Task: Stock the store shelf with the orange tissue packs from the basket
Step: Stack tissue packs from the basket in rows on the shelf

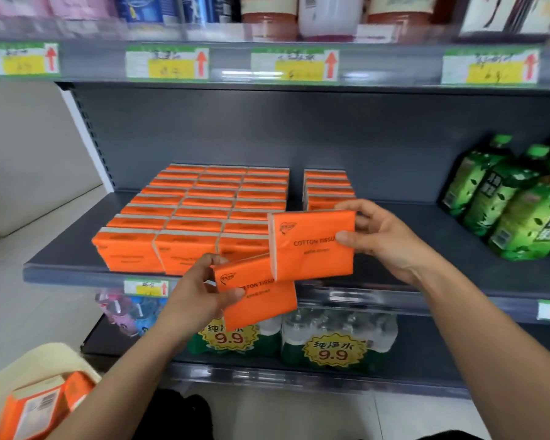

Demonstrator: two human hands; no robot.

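Note:
My left hand (194, 290) grips one orange tissue pack (261, 300) in front of the grey shelf (61, 249) edge. My right hand (381, 239) holds a second orange tissue pack (311, 246) upright, just above and right of the first, overlapping it. Three rows of orange tissue packs (197, 214) stand on the shelf, with a shorter fourth row (327, 188) behind the pack in my right hand. The cream basket (54, 357) sits at the bottom left with more orange packs (35, 408) inside.
Green drink bottles (515, 201) stand on the same shelf at the right, with bare shelf between them and the tissue rows. Bottled water packs (337, 338) fill the shelf below. A price-tag rail (292, 65) and an upper shelf hang overhead.

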